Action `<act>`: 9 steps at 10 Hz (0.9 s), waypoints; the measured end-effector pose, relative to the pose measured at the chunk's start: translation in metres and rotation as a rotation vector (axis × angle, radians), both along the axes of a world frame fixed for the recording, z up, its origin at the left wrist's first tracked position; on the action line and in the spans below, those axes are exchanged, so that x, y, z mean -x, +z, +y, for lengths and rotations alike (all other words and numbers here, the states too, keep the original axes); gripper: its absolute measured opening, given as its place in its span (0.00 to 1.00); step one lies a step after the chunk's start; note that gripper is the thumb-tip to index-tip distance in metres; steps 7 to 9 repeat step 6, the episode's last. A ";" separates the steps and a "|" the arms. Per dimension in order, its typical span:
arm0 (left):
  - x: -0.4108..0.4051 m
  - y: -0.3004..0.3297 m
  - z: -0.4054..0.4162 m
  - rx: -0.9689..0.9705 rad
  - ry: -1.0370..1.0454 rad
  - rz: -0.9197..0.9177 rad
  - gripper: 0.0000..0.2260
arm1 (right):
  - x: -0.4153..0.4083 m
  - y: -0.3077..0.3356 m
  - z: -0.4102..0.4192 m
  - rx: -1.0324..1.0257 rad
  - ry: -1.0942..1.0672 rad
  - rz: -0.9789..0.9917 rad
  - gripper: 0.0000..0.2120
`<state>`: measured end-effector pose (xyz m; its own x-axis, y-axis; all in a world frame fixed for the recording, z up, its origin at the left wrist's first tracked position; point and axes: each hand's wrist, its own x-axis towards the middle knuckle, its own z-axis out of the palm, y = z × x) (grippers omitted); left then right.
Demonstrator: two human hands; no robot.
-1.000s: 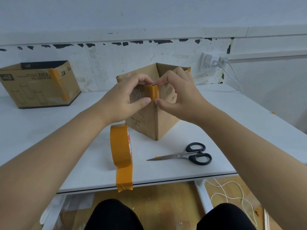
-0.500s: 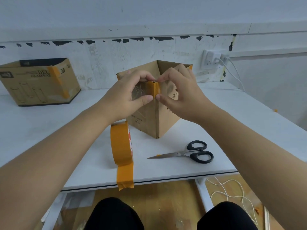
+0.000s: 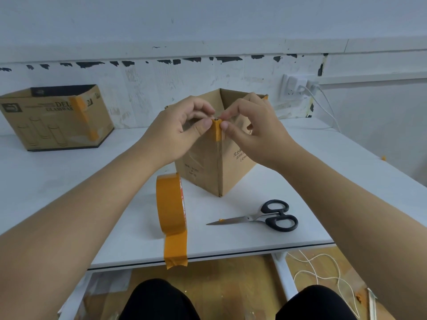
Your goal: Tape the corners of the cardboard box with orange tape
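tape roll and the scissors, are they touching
Apart. The head view shows bare white table between the tape roll and the scissors.

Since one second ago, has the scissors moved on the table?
No. The scissors lie in the same place, between the tape roll and the table's right edge, blades pointing toward the roll.

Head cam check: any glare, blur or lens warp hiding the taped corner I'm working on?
Head view: even, soft light, no glare; the tape strip on the cardboard box is sharp between left hand and right hand; wide-angle warp bends the table edges and forearms.
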<state>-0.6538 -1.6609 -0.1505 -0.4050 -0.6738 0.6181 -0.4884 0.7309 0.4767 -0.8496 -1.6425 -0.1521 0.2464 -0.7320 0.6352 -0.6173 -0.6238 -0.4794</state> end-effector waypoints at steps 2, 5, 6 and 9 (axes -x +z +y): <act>0.001 0.002 0.003 -0.017 0.012 -0.003 0.07 | -0.001 0.003 -0.001 0.009 -0.027 -0.012 0.06; 0.004 0.010 0.022 -0.043 0.085 -0.131 0.17 | 0.008 0.007 0.013 -0.104 0.004 -0.123 0.18; -0.002 0.013 0.036 0.001 0.120 -0.004 0.17 | 0.023 0.000 0.025 -0.100 0.020 -0.176 0.19; -0.002 0.013 0.036 0.001 0.120 -0.004 0.17 | 0.023 0.000 0.025 -0.100 0.020 -0.176 0.19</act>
